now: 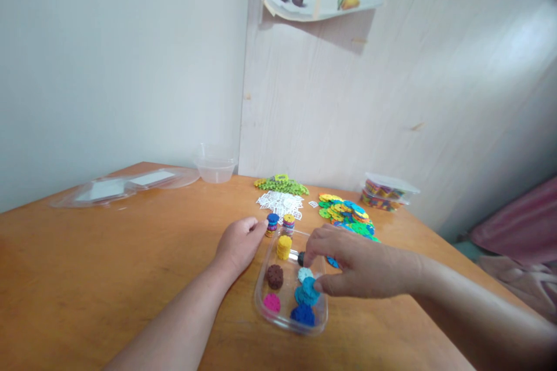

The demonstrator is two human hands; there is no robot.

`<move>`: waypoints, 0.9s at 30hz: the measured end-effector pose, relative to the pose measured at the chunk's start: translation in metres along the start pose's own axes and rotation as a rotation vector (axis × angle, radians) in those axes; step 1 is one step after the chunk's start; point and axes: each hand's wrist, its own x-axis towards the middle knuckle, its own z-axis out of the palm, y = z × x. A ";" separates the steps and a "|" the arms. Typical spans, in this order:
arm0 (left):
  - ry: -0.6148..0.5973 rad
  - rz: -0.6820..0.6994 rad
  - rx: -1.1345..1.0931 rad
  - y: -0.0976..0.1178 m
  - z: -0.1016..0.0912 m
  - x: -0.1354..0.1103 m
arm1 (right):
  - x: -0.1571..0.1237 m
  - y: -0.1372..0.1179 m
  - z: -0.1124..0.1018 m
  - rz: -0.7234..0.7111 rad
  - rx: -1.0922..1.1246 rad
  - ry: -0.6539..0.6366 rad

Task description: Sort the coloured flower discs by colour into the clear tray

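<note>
A clear plastic tray (261, 301) lies on the wooden table and holds small stacks of toothed plastic discs: yellow (284, 246), brown (274, 276), pink (272, 302), teal (307, 291) and blue (302, 315). My right hand (357, 264) hovers over the tray's right side, fingers curled, fingertips pinching by a black disc (300, 257). My left hand (238, 243) rests at the tray's far left corner, fingers curled beside a mixed-colour stack (272, 224). A second mixed stack (288, 222) stands next to it.
Behind the tray lie heaps of green pieces (282, 185), white pieces (281, 203) and mixed-colour discs (346, 214). A lidded tub of discs (387, 192) sits at the right, an empty clear bowl (215, 169) and flat lids (126, 185) at the back left. Walls close behind.
</note>
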 end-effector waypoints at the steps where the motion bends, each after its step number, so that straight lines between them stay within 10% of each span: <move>1: -0.001 0.002 -0.002 0.000 0.000 0.000 | 0.000 0.000 0.001 -0.003 -0.006 0.001; 20: -0.007 0.014 -0.027 0.001 -0.002 -0.001 | 0.006 -0.001 0.006 -0.011 -0.017 -0.033; 27: 0.006 -0.006 -0.032 -0.001 0.001 0.000 | 0.019 0.019 0.000 0.058 0.011 0.202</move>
